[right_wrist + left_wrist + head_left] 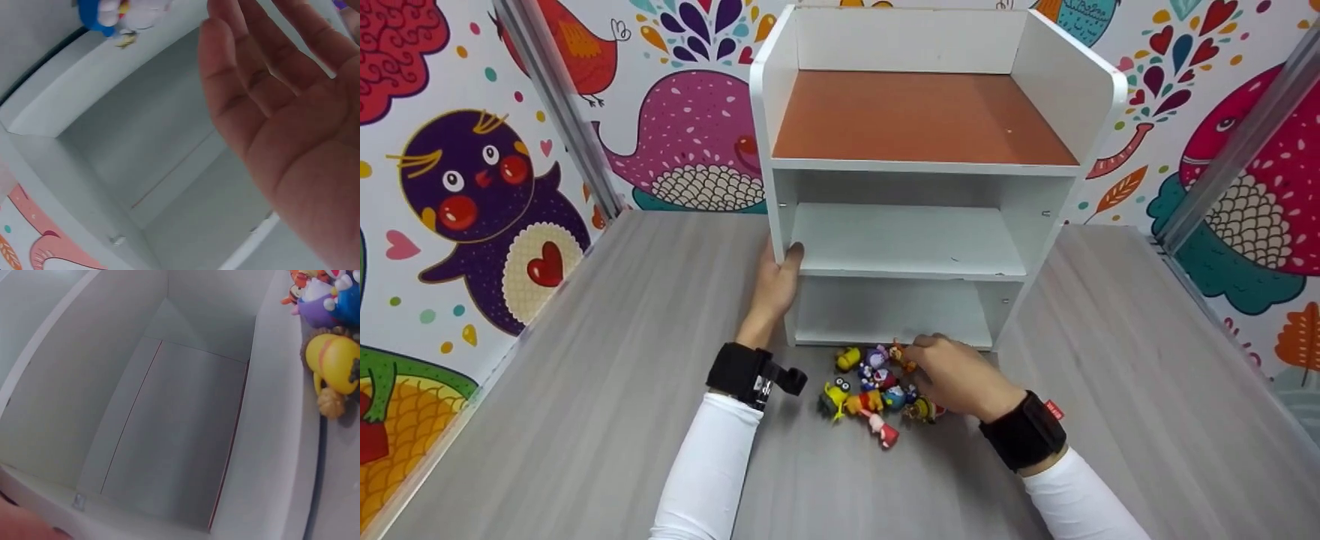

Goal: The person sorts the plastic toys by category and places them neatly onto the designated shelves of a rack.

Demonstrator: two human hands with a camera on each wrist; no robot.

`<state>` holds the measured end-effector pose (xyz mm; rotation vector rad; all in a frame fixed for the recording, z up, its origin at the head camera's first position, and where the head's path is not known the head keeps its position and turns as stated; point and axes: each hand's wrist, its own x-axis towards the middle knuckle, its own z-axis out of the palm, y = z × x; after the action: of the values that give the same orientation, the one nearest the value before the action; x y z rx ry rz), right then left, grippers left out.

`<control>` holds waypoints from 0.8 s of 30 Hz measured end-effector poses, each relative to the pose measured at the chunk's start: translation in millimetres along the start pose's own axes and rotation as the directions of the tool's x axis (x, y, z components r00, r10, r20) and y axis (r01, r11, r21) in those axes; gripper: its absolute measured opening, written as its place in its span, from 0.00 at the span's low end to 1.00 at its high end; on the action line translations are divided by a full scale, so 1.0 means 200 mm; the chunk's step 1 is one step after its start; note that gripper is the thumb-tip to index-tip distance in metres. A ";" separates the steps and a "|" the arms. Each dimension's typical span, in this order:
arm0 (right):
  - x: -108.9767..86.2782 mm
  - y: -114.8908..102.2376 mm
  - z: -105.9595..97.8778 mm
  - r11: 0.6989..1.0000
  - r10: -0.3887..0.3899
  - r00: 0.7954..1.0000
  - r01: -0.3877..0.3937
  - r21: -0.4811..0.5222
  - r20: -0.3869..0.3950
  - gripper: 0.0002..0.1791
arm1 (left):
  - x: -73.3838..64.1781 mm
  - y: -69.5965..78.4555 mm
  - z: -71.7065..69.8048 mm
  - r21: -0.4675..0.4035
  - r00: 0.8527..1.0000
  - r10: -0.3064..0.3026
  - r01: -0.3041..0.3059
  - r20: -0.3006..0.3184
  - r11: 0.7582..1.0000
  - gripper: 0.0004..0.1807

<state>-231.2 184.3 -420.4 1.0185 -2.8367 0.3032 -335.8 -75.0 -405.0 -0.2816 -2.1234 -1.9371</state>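
Observation:
A pile of small colourful toy figures (877, 390) lies on the floor right before a white shelf unit (922, 166). My left hand (772, 289) grips the unit's left side panel, thumb at the front edge; its other fingers are mostly hidden. My right hand (956, 375) reaches over the right part of the pile, beside an orange figure (898, 354). In the right wrist view its palm shows and the fingers are loosely extended, some tips cut off by the frame. A yellow figure (333, 363) lies by the unit's bottom edge in the left wrist view.
The unit has a brown top board (915, 116), a middle shelf (907, 240) and a bottom shelf (892, 311). Around it spreads a grey wood-look floor (607, 420). Walls with cartoon animals (697, 135) and metal posts (559, 105) stand behind and to the sides.

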 end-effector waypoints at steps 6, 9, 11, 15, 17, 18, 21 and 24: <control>-0.01 -0.09 -0.01 0.996 -0.090 0.996 0.089 -0.019 -0.027 0.05 | 0.00 0.00 0.00 -0.006 1.000 -0.006 0.006 -0.006 1.000 0.31; -0.01 -0.14 0.01 0.990 -0.144 0.990 0.144 0.002 -0.002 0.05 | 0.00 0.00 0.00 -0.013 1.000 -0.001 0.001 0.002 1.000 0.32; -0.01 -0.16 0.02 0.983 -0.185 0.983 0.185 0.017 0.017 0.06 | 0.00 0.00 0.01 -0.013 1.000 0.006 -0.006 0.003 1.000 0.32; 0.00 -0.18 0.06 0.976 -0.214 0.974 0.210 0.059 0.071 0.10 | 0.00 -0.01 0.01 -0.014 1.000 -0.002 0.002 0.005 1.000 0.31; 0.00 -0.18 0.07 0.978 -0.200 0.974 0.193 0.078 0.102 0.10 | 0.00 -0.01 0.00 -0.016 1.000 -0.008 0.008 0.007 1.000 0.31; 0.00 -0.18 0.08 0.980 -0.192 0.975 0.183 0.083 0.115 0.11 | 0.00 -0.01 0.00 -0.018 1.000 -0.007 0.008 0.012 1.000 0.32; 0.00 -0.19 0.09 0.984 -0.169 0.976 0.158 0.087 0.138 0.11 | -0.01 -0.01 0.00 -0.017 1.000 -0.002 0.003 0.020 1.000 0.32; 0.01 -0.20 0.09 0.986 -0.149 0.976 0.134 0.097 0.159 0.11 | 0.00 -0.01 0.00 -0.022 1.000 0.001 -0.001 0.029 1.000 0.32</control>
<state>-207.0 149.1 -432.4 1.3146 -2.8969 0.3439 -335.9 -75.2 -406.8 -0.3169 -2.1211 -1.9679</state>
